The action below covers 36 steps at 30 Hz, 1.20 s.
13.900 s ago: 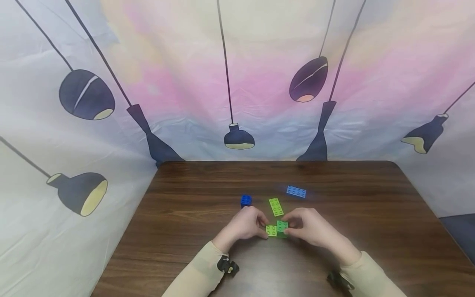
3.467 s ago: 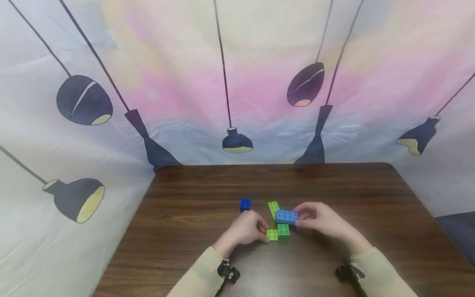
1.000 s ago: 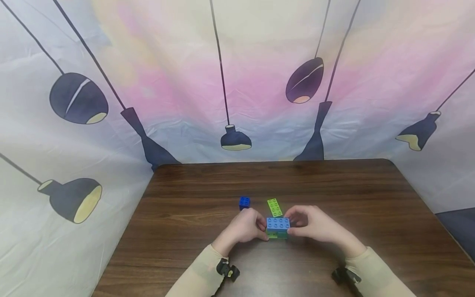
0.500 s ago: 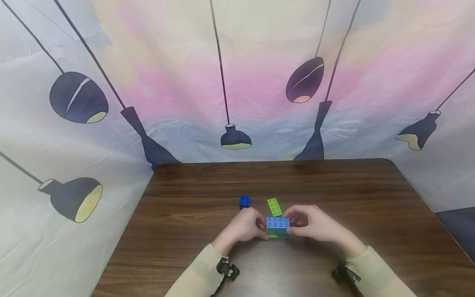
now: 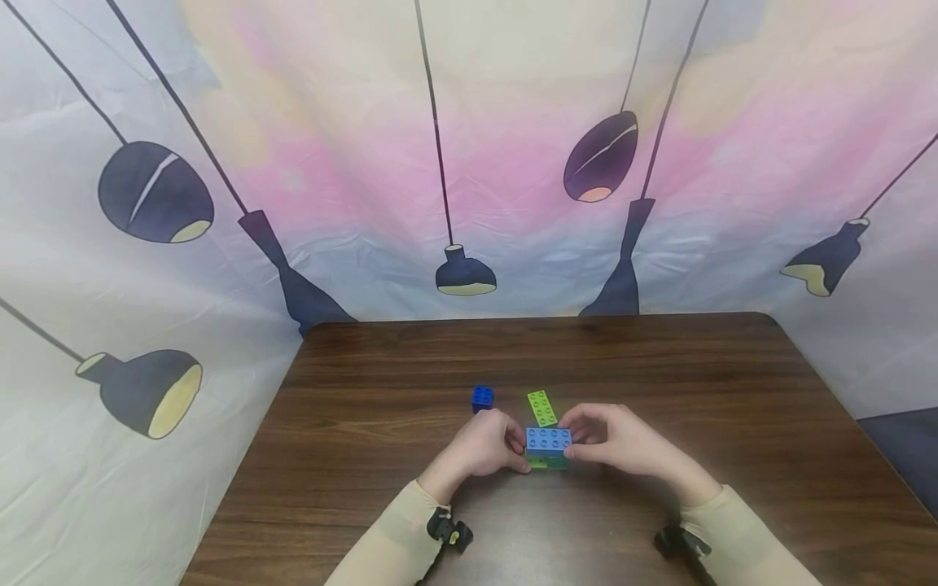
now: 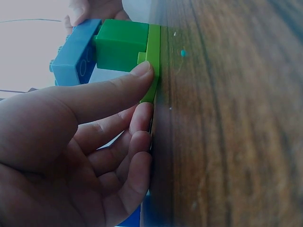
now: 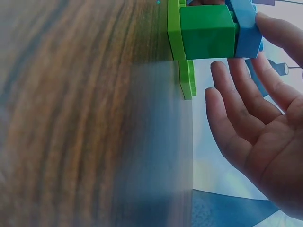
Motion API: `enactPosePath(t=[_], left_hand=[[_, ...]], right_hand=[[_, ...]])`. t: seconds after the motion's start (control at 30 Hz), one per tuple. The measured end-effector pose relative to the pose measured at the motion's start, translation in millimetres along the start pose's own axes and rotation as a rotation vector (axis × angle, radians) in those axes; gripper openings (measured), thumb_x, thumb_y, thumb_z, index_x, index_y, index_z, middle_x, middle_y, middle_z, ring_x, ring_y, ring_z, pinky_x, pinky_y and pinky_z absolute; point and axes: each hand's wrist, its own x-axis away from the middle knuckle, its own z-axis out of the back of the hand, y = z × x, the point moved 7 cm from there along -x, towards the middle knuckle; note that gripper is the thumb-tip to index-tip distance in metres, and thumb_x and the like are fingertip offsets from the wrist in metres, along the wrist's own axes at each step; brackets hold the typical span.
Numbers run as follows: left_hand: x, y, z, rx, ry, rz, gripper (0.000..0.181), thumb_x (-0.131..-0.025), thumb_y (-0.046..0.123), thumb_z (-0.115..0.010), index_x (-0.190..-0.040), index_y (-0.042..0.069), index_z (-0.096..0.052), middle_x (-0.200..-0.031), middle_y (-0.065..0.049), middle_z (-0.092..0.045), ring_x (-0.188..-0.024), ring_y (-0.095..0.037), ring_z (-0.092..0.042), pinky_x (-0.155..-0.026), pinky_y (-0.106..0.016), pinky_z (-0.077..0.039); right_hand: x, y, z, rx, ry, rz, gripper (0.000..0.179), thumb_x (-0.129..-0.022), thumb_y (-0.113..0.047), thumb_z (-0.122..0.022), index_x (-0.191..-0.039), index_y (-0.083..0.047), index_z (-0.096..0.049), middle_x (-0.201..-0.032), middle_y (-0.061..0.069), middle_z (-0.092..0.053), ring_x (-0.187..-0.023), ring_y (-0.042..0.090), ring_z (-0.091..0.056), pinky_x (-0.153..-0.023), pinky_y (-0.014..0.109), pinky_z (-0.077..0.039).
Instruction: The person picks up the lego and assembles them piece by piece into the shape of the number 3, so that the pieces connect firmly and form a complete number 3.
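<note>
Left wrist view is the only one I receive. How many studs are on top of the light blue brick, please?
Observer: Eight on the light blue brick, in two rows of four.
Operator: Thank you. Does something lie just beyond it?
Observer: Yes, the head view shows a second lime plate, studs up.
Operator: And the blue patch at the bottom of my picture?
Observer: Probably the dark blue brick; it has four studs on top.

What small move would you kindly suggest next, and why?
I would probably have the right hand press the light blue brick down: the wrist views show studs exposed between it and the green brick, while the left hand already pinches the lime base plate.
</note>
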Motion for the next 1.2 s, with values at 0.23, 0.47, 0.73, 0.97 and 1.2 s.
enactPosePath(t=[0.23, 0.47, 0.73, 0.97, 1.2], left_hand=[[-0.2, 0.7, 0.0, -0.025, 0.004, -0.015, 0.024, -0.073, 0.014, -0.1, -0.082, 0.016, -0.078, -0.074, 0.014, -0.068, -0.07, -0.003, -0.063, -0.07, -0.027, -0.052], [-0.3, 0.5, -0.1, -0.019, 0.002, -0.012, 0.024, -0.073, 0.014, -0.1, -0.083, 0.016, -0.078, -0.074, 0.014, -0.068, -0.07, -0.003, -0.063, -0.071, -0.027, -0.052], [-0.5, -0.3, -0.1, -0.011, 0.001, -0.009, 0.024, -0.073, 0.013, -0.1, -0.083, 0.015, -0.078, -0.074, 0.013, -0.068, -0.07, -0.004, -0.062, -0.07, -0.028, -0.052], [-0.3, -1.1, -0.2, -0.004, 0.001, -0.008, 0.024, -0.073, 0.013, -0.1, -0.083, 0.015, -0.078, -0.074, 0.013, -0.068, -0.071, -0.004, -0.063, -0.071, -0.028, -0.052], [-0.9, -1.4, -0.6, -0.003, 0.005, -0.01, 0.023, -0.073, 0.013, -0.099, -0.083, 0.015, -0.079, -0.074, 0.014, -0.068, -0.071, -0.004, -0.063, -0.071, -0.028, -0.052]], right_hand=[[0.2, 4.1, -1.1, -0.027, 0.008, -0.021, 0.029, -0.093, -0.026, -0.086, -0.118, -0.018, -0.074, -0.112, -0.002, -0.075, -0.105, 0.021, -0.073, -0.086, 0.03, -0.06], [1.1, 4.7, -0.8, -0.02, 0.016, -0.03, 0.028, -0.092, -0.027, -0.087, -0.116, -0.018, -0.074, -0.11, -0.003, -0.075, -0.105, 0.022, -0.072, -0.086, 0.029, -0.06], [1.8, 0.9, -0.5, 0.02, 0.036, -0.019, 0.026, -0.091, -0.028, -0.088, -0.113, -0.022, -0.075, -0.106, -0.007, -0.075, -0.102, 0.02, -0.073, -0.087, 0.029, -0.06], [2.4, -0.4, -0.5, 0.052, 0.056, -0.022, 0.024, -0.09, -0.028, -0.088, -0.111, -0.023, -0.076, -0.104, -0.009, -0.075, -0.101, 0.019, -0.073, -0.086, 0.03, -0.061], [3.3, -4.6, 0.6, 0.084, 0.076, -0.026, 0.024, -0.089, -0.027, -0.089, -0.11, -0.024, -0.077, -0.103, -0.011, -0.075, -0.099, 0.017, -0.073, -0.085, 0.031, -0.061]])
